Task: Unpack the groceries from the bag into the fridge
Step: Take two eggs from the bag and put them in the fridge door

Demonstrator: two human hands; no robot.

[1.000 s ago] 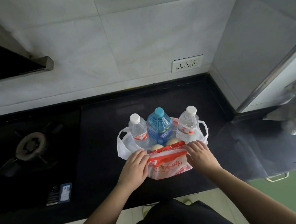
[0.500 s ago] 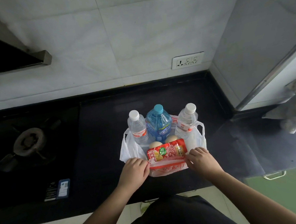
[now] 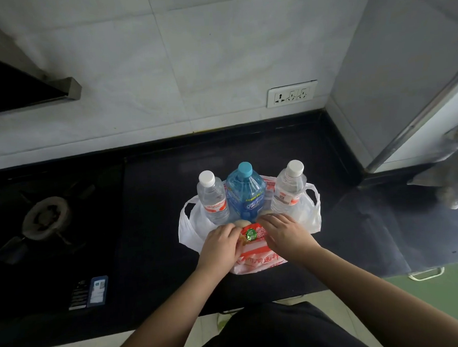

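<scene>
A person's left hand (image 3: 221,242) and right hand (image 3: 285,233) close in from either side on a red snack packet (image 3: 253,233) at the front of a white plastic bag (image 3: 191,229) on a black kitchen counter (image 3: 158,203), fingers curled onto the packet's ends. Behind the packet in the bag stand two clear water bottles (image 3: 213,200) (image 3: 288,188) flanking a blue bottle (image 3: 246,192), with pale round items (image 3: 241,223) partly hidden at their feet. A gas burner (image 3: 47,218) sits well to the left.
</scene>
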